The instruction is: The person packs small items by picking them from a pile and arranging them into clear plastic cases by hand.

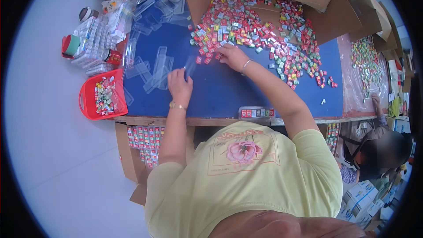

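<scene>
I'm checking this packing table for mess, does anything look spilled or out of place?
Mostly orderly. One small candy lies alone on the blue mat, apart from the candy pile that the right hand picks from. The left hand holds a clear sleeve. A filled sleeve sits at the table edge.

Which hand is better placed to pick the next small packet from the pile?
Right, probably. The right hand already rests at the edge of the packet pile, while the left hand holds a clear sleeve on the blue mat.
</scene>
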`<state>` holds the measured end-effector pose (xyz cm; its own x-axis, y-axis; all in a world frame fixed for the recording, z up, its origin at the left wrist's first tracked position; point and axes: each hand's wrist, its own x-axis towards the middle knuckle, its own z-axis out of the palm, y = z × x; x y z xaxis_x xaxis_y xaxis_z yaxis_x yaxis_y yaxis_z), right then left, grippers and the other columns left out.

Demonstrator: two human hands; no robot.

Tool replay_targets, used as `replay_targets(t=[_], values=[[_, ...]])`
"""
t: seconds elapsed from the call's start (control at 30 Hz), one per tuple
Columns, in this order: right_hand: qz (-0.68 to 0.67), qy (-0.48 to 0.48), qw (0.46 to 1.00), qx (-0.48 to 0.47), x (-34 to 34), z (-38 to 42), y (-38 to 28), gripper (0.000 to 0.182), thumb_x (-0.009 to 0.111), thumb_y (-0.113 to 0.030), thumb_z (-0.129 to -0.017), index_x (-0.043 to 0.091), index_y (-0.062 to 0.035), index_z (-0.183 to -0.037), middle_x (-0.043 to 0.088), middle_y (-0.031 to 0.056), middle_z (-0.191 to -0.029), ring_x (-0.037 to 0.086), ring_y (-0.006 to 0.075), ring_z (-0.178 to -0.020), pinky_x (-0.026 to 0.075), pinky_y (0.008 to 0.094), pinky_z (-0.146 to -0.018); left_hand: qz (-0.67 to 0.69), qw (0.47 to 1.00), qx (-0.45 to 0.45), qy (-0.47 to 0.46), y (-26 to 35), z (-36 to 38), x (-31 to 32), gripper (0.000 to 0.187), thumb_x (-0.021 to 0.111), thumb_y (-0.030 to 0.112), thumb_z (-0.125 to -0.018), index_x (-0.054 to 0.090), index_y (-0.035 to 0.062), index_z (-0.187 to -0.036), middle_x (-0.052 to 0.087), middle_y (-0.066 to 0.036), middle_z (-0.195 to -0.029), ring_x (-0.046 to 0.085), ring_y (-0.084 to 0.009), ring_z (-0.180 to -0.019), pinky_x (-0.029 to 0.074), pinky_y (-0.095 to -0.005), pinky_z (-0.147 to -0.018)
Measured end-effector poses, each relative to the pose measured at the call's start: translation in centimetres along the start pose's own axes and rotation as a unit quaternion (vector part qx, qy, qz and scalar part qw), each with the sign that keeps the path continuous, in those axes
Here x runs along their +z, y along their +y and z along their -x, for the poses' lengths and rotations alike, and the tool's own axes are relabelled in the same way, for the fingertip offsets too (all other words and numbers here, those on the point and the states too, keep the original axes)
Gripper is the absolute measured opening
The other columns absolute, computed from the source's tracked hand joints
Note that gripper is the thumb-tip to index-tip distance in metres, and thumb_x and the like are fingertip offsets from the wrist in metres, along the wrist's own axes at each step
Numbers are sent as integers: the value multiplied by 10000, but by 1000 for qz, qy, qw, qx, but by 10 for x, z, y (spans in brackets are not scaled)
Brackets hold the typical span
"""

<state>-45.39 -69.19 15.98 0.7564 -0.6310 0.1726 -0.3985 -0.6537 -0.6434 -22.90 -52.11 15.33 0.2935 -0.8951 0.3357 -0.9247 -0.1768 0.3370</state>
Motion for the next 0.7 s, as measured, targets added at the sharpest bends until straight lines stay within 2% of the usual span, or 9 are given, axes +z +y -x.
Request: replay_targets(t=[0.07,0.13,0.23,0.3,0.37,0.43,0.5,0.57,0.7], values=[[-59,18,998,3,-19,-1,11,371,776,-120,-804,682,-117,-1163,649,115,-1173,638,329,-1052,524,434,-953,61,998,-4,-4,12,17,-7,395,721,100,-796,657,42,-1181,610,-138,-1146,606,-340,-1089,520,-453,-921],[90,96,991,28,-40,9,23,359,761,-102,-816,699,-109,-1169,639,124,-1203,622,326,-1087,513,432,-942,122,992,-11,-6,35,27,-12,387,716,86,-795,656,44,-1175,610,-143,-1132,616,-336,-1062,529,-446,-907],[203,172,960,85,-55,15,59,406,757,-108,-825,679,-100,-1223,646,126,-1252,601,334,-1172,488,447,-1005,170,984,59,7,74,29,-9,355,711,42,-807,667,56,-1159,644,-115,-1074,641,-320,-1027,557,-408,-850],[237,165,956,45,-48,19,66,403,756,-111,-828,680,-99,-1224,650,128,-1260,591,335,-1198,480,448,-1023,184,963,190,-47,91,28,8,326,710,35,-818,675,65,-1141,647,-86,-1041,648,-306,-1011,565,-392,-837],[295,158,942,-28,-46,24,65,397,752,-119,-835,682,-98,-1225,659,132,-1275,569,337,-1250,464,450,-1059,197,954,213,-70,111,37,14,313,712,38,-819,679,65,-1129,647,-78,-1041,648,-301,-1011,567,-389,-830],[274,121,953,-54,-52,35,60,384,752,-112,-834,688,-97,-1212,657,131,-1285,569,340,-1255,468,447,-1061,217,934,258,-120,127,43,18,286,716,45,-821,685,64,-1105,648,-62,-1040,648,-291,-1012,572,-383,-817],[214,49,971,-99,-54,51,49,358,750,-98,-832,702,-95,-1186,653,128,-1304,567,345,-1265,476,439,-1064,225,942,231,-95,128,41,18,278,725,56,-817,688,66,-1092,648,-59,-1041,645,-287,-1011,570,-382,-821],[186,71,977,-72,-59,62,45,358,749,-88,-830,700,-93,-1185,653,123,-1293,580,340,-1241,487,433,-1046,229,955,184,-47,122,33,15,263,743,78,-808,694,69,-1066,647,-54,-1044,638,-278,-1011,566,-380,-829],[124,112,986,3,-63,87,28,348,746,-60,-825,694,-85,-1168,659,111,-1243,615,327,-1170,519,418,-990,176,969,175,-10,118,-13,1,262,756,77,-799,698,73,-1055,646,-55,-1069,632,-270,-1011,556,-377,-858]])
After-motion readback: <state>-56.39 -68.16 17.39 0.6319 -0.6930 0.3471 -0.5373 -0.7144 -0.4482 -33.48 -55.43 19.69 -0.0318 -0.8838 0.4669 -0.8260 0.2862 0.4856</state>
